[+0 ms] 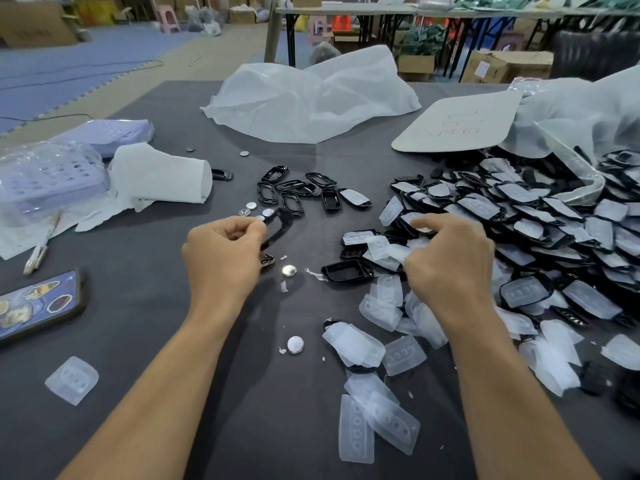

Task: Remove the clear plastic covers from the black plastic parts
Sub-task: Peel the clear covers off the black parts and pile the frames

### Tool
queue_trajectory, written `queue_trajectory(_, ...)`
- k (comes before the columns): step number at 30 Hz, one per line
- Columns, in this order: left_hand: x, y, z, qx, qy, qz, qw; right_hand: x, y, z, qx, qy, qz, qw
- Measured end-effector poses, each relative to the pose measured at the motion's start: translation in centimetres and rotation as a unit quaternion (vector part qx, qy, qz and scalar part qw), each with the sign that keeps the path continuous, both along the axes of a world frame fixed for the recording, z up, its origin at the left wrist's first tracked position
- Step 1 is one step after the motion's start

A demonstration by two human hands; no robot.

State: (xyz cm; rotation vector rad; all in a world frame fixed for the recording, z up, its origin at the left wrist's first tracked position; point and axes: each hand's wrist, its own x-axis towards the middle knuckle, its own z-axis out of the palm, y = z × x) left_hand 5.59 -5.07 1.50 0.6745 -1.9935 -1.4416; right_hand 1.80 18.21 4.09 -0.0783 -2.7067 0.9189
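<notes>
Peeled clear covers [377, 420] lie before the heap of covered parts [540, 216]. At its edge the right hand [450, 261] clutches a clear cover [391, 252]; left of it, the left hand [221, 251] pinches a bare black frame [278, 226]. Next, probably: drop both, take another.

Left hand [221, 252] pinches a black frame [280, 223]; right hand [450, 258] over clear covers [388, 252].
</notes>
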Motion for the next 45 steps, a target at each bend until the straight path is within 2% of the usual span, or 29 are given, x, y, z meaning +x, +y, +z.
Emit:
queue_trajectory(4, -0.4, -2.1, 0.2, 0.151, 0.053, 0.059, 0.985, 0.5, -2.7, -1.1, -0.010, 0.041, 0.107, 0.993)
queue_trajectory(6, -0.5, -2.3, 0.1, 0.191, 0.064, 0.056, 0.978, 0.6, -4.1, -1.8, -0.007, 0.049, 0.142, 0.989)
queue_trajectory(11, -0.7, -1.9, 0.0, 0.179, 0.055, 0.026, 0.982, -1.1, -5.3, -1.5, 0.131, -0.010, 0.162, 0.978)
queue_trajectory(15, -0.6, -2.5, 0.2, 0.200, 0.063, 0.040, 0.977, -2.7, -5.8, 0.0, 0.289, -0.046, 0.193, 0.937)
queue_trajectory(18, -0.6, -2.8, 0.3, 0.226, 0.066, 0.040, 0.971, -4.1, -6.2, 0.6, 0.321, -0.053, 0.204, 0.923)
queue_trajectory(21, -0.7, -2.8, 0.1, 0.209, 0.048, 0.028, 0.976, -4.8, -6.6, 0.4, 0.327, -0.049, 0.196, 0.923)
queue_trajectory(23, -0.8, -2.6, 0.0, 0.196, 0.043, 0.022, 0.979, -4.7, -6.4, 0.2, 0.259, -0.040, 0.197, 0.945)
queue_trajectory(24, -0.8, -2.5, 0.0, 0.193, 0.045, 0.018, 0.980, -4.6, -6.2, 0.2, 0.162, -0.041, 0.198, 0.966)
queue_trajectory(25, -0.8, -2.4, -0.1, 0.191, 0.047, 0.012, 0.980, -4.2, -6.0, 0.3, 0.027, -0.052, 0.195, 0.979)
queue_trajectory(26, -0.7, -2.2, 0.0, 0.186, 0.047, 0.003, 0.981, -3.6, -5.8, 0.4, -0.127, -0.062, 0.189, 0.972)
queue_trajectory(28, -0.6, -1.4, 0.0, 0.169, 0.039, -0.028, 0.984, -2.3, -5.3, 0.4, -0.366, -0.095, 0.178, 0.909)
queue_trajectory(30, -0.5, -0.3, 0.0, 0.152, 0.031, -0.072, 0.985, -1.0, -5.1, 0.3, -0.483, -0.136, 0.183, 0.845)
queue_trajectory(33, -0.4, 1.1, -0.2, 0.144, 0.005, -0.131, 0.981, -0.2, -4.9, 0.0, -0.554, -0.186, 0.187, 0.789)
queue_trajectory(37, -0.5, 1.7, -0.3, 0.207, -0.029, -0.191, 0.959, -0.1, -4.6, -0.1, -0.586, -0.218, 0.199, 0.755)
queue_trajectory(45, -0.8, 1.2, -0.4, 0.251, -0.033, -0.262, 0.931, 0.2, -4.5, -0.3, -0.545, -0.181, 0.191, 0.796)
